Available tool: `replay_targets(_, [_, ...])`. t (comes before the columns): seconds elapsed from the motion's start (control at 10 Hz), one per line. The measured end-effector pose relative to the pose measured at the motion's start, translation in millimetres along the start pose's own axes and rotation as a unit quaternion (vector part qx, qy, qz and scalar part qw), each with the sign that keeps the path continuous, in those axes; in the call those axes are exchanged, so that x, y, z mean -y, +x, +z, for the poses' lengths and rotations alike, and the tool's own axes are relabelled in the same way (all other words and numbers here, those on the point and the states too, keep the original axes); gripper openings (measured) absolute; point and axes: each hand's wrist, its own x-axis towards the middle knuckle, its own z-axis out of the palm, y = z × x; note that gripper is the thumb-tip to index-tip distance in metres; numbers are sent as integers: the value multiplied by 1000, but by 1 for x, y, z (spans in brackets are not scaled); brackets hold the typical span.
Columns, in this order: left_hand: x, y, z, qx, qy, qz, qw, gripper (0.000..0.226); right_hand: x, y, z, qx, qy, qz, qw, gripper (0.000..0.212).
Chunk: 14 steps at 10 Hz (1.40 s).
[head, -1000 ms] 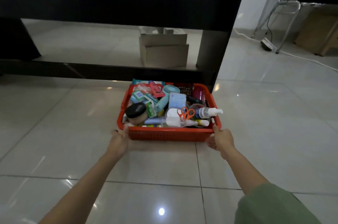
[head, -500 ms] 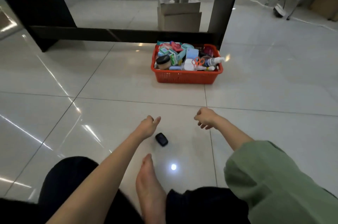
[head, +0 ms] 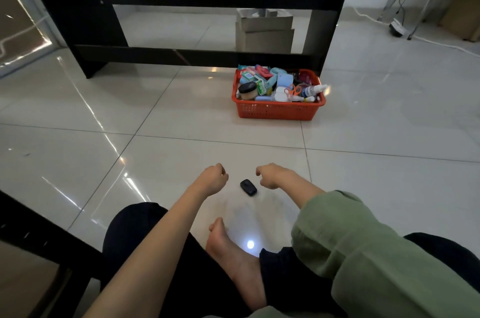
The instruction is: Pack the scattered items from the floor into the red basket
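The red basket (head: 278, 110) stands on the tiled floor in front of a black cabinet, filled with several small items: a black-lidded jar (head: 246, 88), orange scissors (head: 293, 89), a white spray bottle (head: 313, 89). A small black object (head: 248, 187) lies on the floor close to me. My left hand (head: 212, 179) hovers just left of it, fingers curled shut and holding nothing. My right hand (head: 272, 175) hovers just right of it, fingers loosely curled, holding nothing. Neither hand touches the black object.
A black cabinet (head: 197, 6) stands behind the basket, with a cardboard box (head: 265, 32) beyond it. My bare foot (head: 233, 252) and dark trouser legs fill the near floor. A metal frame and white cable (head: 405, 24) sit at the far right. A dark furniture edge (head: 39, 234) is at lower left.
A second ago both hands held the basket's near corners. They let go and drew back toward me; the view pulled back, and the hands now hover beside the small black object.
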Motion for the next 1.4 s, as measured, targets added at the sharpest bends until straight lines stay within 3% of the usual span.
replay_targets(0.2, [13, 9, 9, 15, 10, 2, 1000, 32, 26, 30, 43, -12, -16, -52, 998, 55])
replay_targets(0.4, [5, 31, 36, 52, 37, 10, 998, 33, 18, 41, 63, -59, -38, -84, 994, 39])
replay_targets(0.5, [-4, 38, 50, 61, 67, 19, 996, 33, 11, 52, 50, -63, -8, -71, 995, 38])
replay_targets(0.6, [-18, 50, 51, 50, 92, 41, 994, 32, -11, 67, 15, -89, 124, -20, 988, 34])
replay_targets(0.7, [-36, 71, 34, 26, 116, 74, 990, 31, -49, 89, -40, -149, 301, 44, 941, 26])
replay_targets(0.8, [-59, 102, 5, -4, 138, 106, 985, 31, -92, 110, -104, -185, 449, 71, 871, 4])
replay_targets(0.9, [-81, 137, -22, -36, 159, 138, 977, 29, -133, 130, -171, -246, 519, 80, 815, 14])
replay_targets(1.0, [-99, 173, -37, -63, 186, 167, 966, 28, -166, 161, -221, -329, 499, 106, 794, 34])
replay_targets(1.1, [-110, 204, -37, -96, 267, 210, 936, 29, -182, 199, -242, -369, 502, 112, 774, 16])
replay_targets(1.2, [-115, 221, -28, -92, 324, 240, 910, 30, -185, 236, -239, -317, 420, 104, 844, 26])
replay_targets(1.3, [-114, 230, -23, -141, 339, 278, 888, 34, -185, 251, -224, -199, 316, 79, 924, 35])
replay_targets(1.4, [-105, 230, -13, -40, 380, 247, 891, 44, -190, 252, -215, -211, 284, 72, 933, 37])
